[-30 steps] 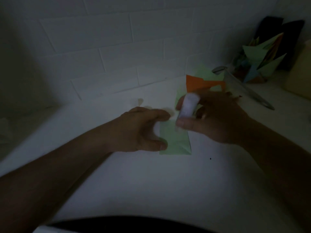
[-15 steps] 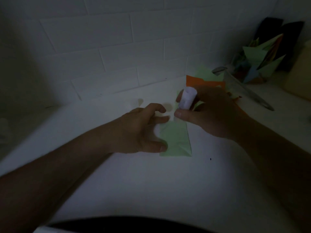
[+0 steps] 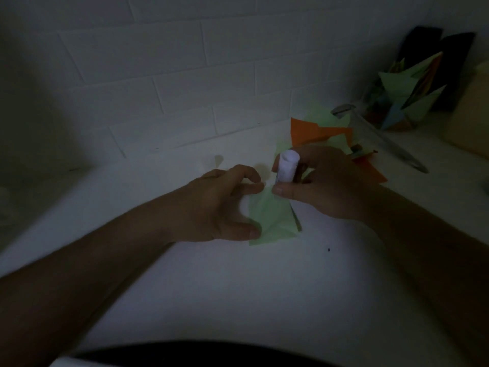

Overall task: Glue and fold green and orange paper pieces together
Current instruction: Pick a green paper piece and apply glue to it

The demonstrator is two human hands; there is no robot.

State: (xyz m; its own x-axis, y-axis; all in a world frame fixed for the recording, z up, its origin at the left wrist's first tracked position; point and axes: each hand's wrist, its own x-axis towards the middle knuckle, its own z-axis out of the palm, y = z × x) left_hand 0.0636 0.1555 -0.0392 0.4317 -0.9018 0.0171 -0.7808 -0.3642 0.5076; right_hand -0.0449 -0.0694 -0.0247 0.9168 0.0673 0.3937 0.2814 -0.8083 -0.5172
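Hands: right hand (image 3: 325, 186) gripping one glue stick (image 3: 287, 168), left hand (image 3: 219, 205) pinning one green paper (image 3: 275, 215).

From my remote feed I note a white work surface (image 3: 238, 287) backed by a white brick-pattern wall (image 3: 185, 75). A clear ruler (image 3: 391, 147) lies diagonally at right. Behind it a cluster of folded multicoloured paper shapes (image 3: 412, 102) rests against dark objects (image 3: 449, 62). A small dark speck (image 3: 328, 250) marks the surface.
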